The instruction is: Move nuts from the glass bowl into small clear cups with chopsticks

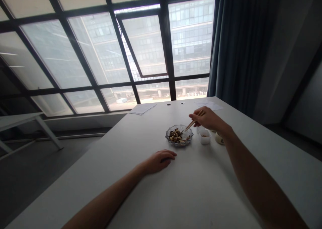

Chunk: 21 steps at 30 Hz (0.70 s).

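Thin wooden chopsticks [192, 123] are grasped in the right hand [205, 119], tips over a clear cut-glass dish [187, 141] of small brown food pieces [176, 136] toward the white desk's [201, 188] far edge; the left hand [159, 162] lies released, empty, on the desk.

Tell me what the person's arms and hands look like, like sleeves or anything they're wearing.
The left arm and right arm are bare as far as they show, with no sleeves. The left hand and right hand wear no gloves, and neither wrist shows a watch or bracelet.
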### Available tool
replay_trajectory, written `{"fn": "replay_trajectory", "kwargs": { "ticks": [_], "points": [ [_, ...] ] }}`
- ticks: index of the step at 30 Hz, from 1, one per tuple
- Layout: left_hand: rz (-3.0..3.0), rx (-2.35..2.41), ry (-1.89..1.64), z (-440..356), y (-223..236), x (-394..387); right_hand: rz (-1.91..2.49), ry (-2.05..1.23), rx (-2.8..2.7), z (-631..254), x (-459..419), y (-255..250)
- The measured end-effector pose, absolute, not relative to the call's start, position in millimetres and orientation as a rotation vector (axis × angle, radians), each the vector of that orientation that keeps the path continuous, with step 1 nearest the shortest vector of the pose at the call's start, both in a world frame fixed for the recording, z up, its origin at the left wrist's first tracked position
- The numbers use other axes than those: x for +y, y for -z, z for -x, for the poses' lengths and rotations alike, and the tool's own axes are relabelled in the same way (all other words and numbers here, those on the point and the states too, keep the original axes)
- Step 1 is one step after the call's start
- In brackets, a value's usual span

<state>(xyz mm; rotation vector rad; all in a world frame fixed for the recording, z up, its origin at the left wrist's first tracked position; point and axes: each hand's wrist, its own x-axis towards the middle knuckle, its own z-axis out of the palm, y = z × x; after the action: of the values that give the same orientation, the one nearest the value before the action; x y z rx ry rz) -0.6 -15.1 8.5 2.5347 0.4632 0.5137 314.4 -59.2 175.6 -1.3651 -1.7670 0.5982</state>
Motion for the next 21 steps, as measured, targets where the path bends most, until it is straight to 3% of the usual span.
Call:
{"fn": "replay_trajectory", "kwargs": {
  "ticks": [12,21],
  "points": [
    [-2.523,0.472,-0.532,-8,-18,-22,1.324,-0.682,-1.905,-294,-28,-136],
    [-2.522,0.475,-0.518,-4,-11,-17,1.374,-0.555,-1.763,-314,-52,-168]
  ]
}}
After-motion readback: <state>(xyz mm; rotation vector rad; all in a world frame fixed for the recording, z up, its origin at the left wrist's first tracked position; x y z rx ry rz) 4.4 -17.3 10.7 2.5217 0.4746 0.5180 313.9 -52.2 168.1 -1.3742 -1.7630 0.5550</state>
